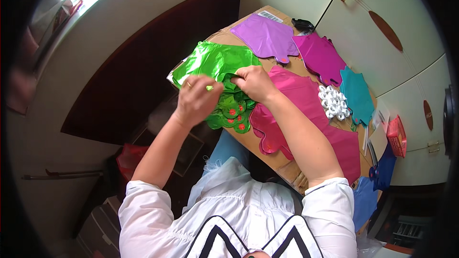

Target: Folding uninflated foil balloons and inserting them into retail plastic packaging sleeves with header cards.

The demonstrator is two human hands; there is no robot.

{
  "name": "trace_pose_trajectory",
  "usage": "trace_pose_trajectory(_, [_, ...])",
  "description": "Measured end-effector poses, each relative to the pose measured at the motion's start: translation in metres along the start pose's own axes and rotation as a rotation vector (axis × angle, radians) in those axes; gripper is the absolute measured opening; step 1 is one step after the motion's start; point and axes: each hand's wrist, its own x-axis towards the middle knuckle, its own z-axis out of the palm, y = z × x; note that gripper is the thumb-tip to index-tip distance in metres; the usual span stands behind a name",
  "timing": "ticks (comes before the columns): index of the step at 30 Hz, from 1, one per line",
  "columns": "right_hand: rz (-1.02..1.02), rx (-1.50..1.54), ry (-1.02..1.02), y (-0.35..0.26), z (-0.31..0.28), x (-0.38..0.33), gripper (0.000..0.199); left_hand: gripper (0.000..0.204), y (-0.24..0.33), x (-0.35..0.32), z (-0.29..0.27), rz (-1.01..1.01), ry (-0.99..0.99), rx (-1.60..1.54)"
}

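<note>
A stack of flat, shiny green foil balloons [217, 57] lies at the left end of the cardboard, its rounded tabs with red marks [232, 112] fanned out at the near side. My right hand [256, 83] pinches the edge of a green foil balloon between thumb and fingers. Just left of it, my left hand [198, 98] is closed above the stack, slightly blurred. A bright green bit shows at its fingers, but what they hold is hidden. Pink foil balloons [296, 95] lie under and beside my right forearm.
Purple [267, 36], magenta [320, 57] and teal foil balloons [356, 95] lie on the cardboard [224, 33]. A cluster of white rings [333, 102] sits beside the teal ones. Blue-handled scissors [374, 169] and a red basket [397, 136] are at the right, near white cabinets [401, 9].
</note>
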Motion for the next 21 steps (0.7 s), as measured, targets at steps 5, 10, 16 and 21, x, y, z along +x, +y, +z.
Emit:
trace_pose_trajectory(5, [0.340, 0.418, -0.028, 0.001, -0.005, 0.015, 0.019, 0.020, 0.003, -0.012, 0.022, -0.051, -0.218, -0.063])
trace_pose_trajectory(10, [0.351, 0.337, 0.521, 0.046, -0.085, 0.069, 0.030, 0.029, -0.001, -0.015, 0.024, -0.351, -0.364, -0.117])
trace_pose_trajectory(16, [0.264, 0.031, 1.047, 0.083, -0.272, 0.107, 0.026, 0.029, -0.003, -0.007, 0.016, -0.460, -0.459, -0.195])
trace_pose_trajectory(21, [-0.165, -0.611, 0.888, 0.063, -0.249, 0.086, 0.015, 0.023, -0.004, 0.054, 0.015, -0.288, -0.485, -0.249])
